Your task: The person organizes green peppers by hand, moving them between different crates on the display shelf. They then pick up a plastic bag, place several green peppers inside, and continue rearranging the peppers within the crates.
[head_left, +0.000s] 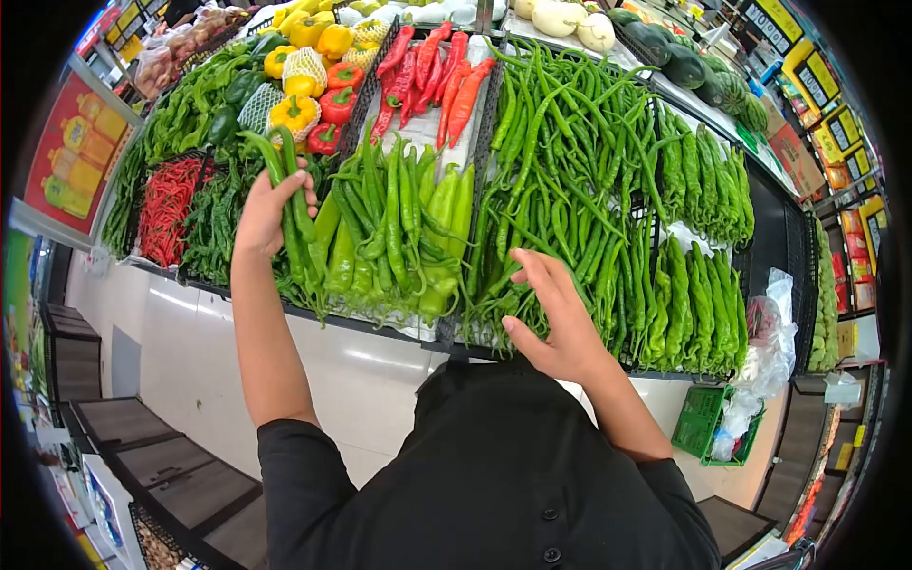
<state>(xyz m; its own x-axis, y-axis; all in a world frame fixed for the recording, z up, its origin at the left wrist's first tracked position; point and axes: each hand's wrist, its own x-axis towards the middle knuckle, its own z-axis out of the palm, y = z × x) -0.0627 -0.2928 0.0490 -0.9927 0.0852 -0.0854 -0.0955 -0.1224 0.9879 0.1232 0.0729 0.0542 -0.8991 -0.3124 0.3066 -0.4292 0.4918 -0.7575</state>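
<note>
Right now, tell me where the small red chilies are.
In the head view, the small red chilies lie toward the left, beside the dark green chilies and left of the left hand.

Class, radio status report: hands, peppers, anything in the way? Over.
Left grip closed on long green peppers. Right grip open, empty, near green chilies. Nothing visibly blocking either.

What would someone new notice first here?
Probably the long red peppers, bright at the top centre. Yellow peppers sit to their left, and below those the left hand grips long green peppers. The right hand is empty, right of centre.
</note>
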